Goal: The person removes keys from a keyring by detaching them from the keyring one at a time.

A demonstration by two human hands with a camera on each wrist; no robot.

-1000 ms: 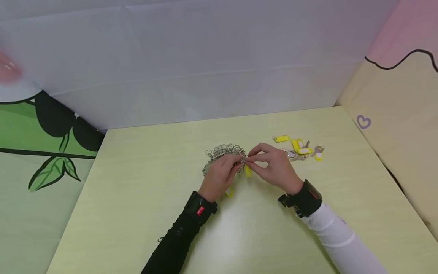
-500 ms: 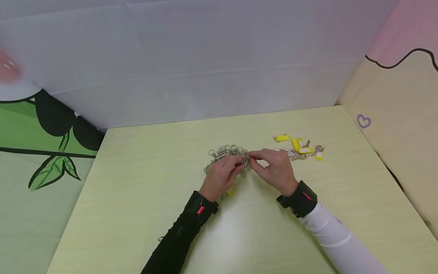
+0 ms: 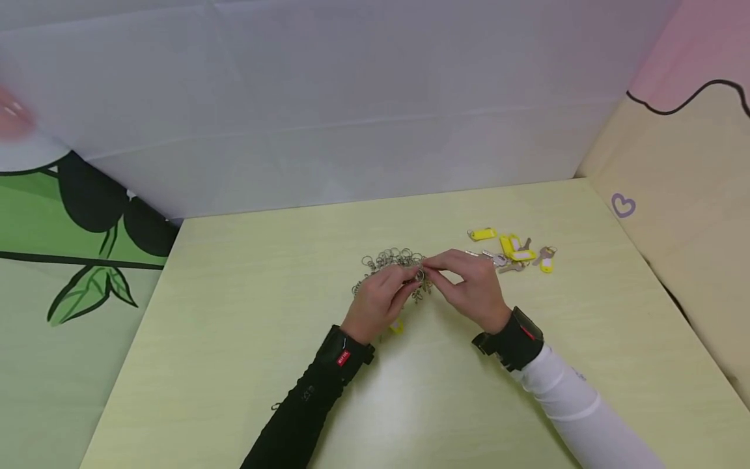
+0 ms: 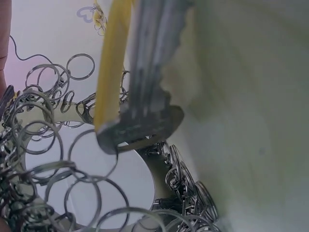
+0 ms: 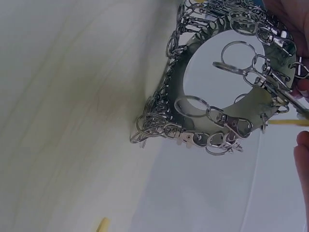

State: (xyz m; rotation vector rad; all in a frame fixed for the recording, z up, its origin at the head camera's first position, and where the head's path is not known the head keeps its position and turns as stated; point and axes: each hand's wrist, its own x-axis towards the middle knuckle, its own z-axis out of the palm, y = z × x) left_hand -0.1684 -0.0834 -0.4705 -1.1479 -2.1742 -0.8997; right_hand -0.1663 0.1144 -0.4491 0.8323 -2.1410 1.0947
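Many metal key rings with small swivel clasps (image 3: 394, 258) line a round holder whose middle shows a white disc (image 4: 96, 179). My left hand (image 3: 377, 299) grips this holder at its near side. My right hand (image 3: 471, 286) meets it at the right edge, thumb and fingertips pinching what looks like a key ring there; the fingertips partly hide it. A key (image 4: 149, 72) with a yellow key tag (image 4: 111, 67) hangs close to the left wrist camera. A thin metal piece and a yellow strip (image 5: 287, 122) show by the right fingers in the right wrist view.
Several yellow key tags (image 3: 483, 234) and loose keys (image 3: 512, 267) lie on the pale wooden table (image 3: 263, 293) beyond my right hand. A white sheet (image 3: 351, 98) rises behind the table. Printed panels (image 3: 674, 228) stand at both sides.
A yellow tag that hung below my right fingertips has gone out of sight in the head view. My right hand has shifted slightly left. My left hand keeps its grip.
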